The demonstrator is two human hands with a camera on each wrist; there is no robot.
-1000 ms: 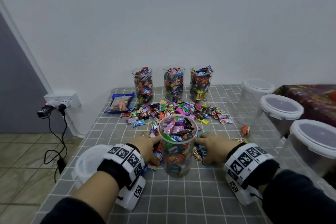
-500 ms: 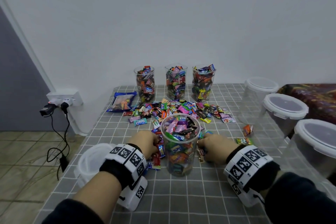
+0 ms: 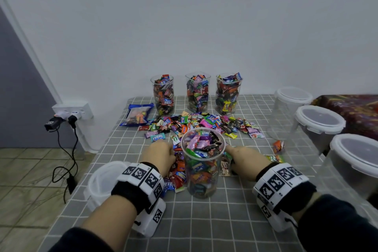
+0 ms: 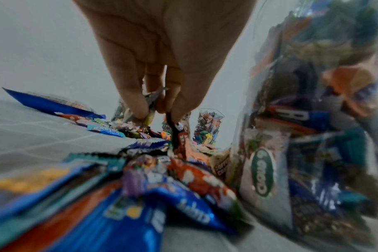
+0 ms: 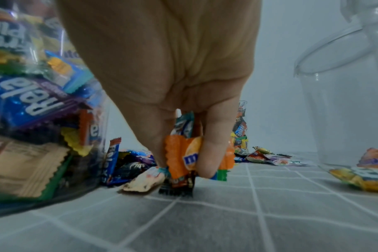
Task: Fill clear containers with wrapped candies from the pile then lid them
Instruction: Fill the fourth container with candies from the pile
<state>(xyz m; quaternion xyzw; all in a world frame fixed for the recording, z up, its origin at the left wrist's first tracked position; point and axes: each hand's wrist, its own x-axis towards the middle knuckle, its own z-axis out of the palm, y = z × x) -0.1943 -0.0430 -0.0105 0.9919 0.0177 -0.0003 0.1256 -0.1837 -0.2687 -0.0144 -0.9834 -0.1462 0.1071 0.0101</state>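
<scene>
A tall clear container (image 3: pixel 202 161), nearly full of wrapped candies, stands in front of me on the checked tablecloth. The candy pile (image 3: pixel 202 124) spreads behind and around it. My left hand (image 3: pixel 158 154) is left of the container, fingers curled around several candies (image 4: pixel 150 105). My right hand (image 3: pixel 244 158) is at its right, pinching a bunch of candies with an orange wrapper (image 5: pixel 183 153) just above the cloth. The container's side fills the right of the left wrist view (image 4: pixel 313 136) and the left of the right wrist view (image 5: pixel 32 110).
Three filled clear containers (image 3: pixel 197 93) stand at the back by the wall, with a blue candy bag (image 3: pixel 138 114) to their left. Three lidded empty tubs (image 3: pixel 319 122) line the right side. A white lid (image 3: pixel 104 180) lies by my left wrist. A wall socket with cables (image 3: pixel 71 112) is at the left.
Both hands have drawn in from flat on the candies beside the container and closed their fingers around handfuls. The container has stayed in place.
</scene>
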